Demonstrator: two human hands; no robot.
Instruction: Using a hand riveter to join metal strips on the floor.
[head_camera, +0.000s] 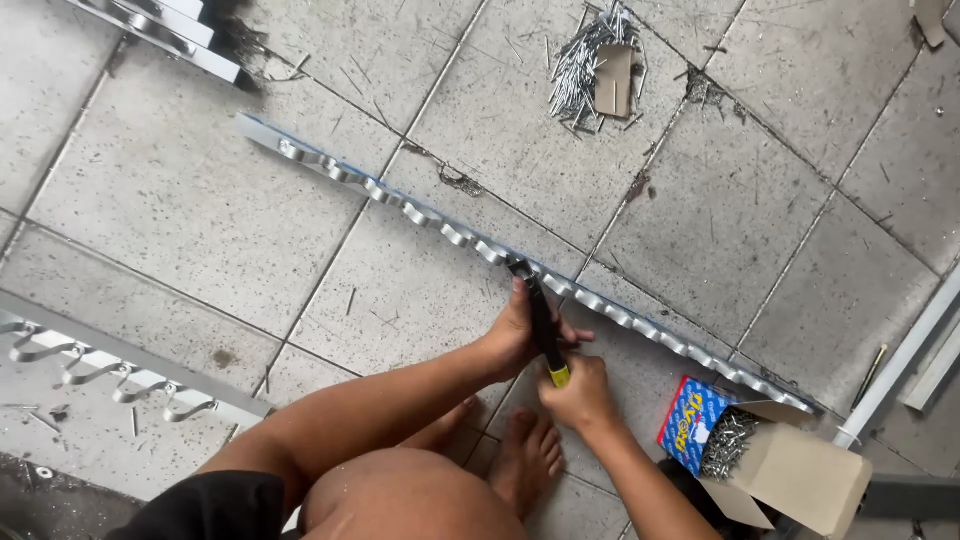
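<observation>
A long metal strip with a row of curved clips runs diagonally across the tiled floor. My left hand rests at the strip's near edge, gripping the black shaft of a tool whose tip touches the strip. My right hand is shut on the tool's yellow handle end, just below the left hand. My bare foot and knee lie beneath the hands.
An open cardboard box of screws sits at the right beside the strip's end. A pile of nails with a cardboard scrap lies at the top. Another clip rail is at the left, more rails at top left, white bars at right.
</observation>
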